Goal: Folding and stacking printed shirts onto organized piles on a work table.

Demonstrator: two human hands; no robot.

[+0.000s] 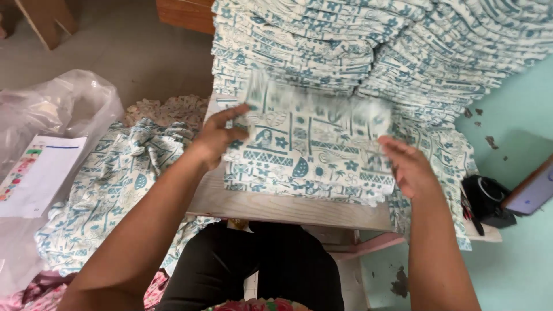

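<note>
While flat on the board, folded printed cloth (308, 152) long axis sideways, hands (216, 138) apart, clutching its ends.

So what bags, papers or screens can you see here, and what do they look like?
Clear plastic bag: far left on the floor, crumpled and see-through.
Paper sheet: lying against that bag, white rectangle with a blue line and small coloured marks at one corner.
Phone-like device: right edge, flat, lilac-grey face with a brown rim, beside a black object.
Neither hand touches these; left hand and right hand hold the patterned teal-and-white cloth.
</note>
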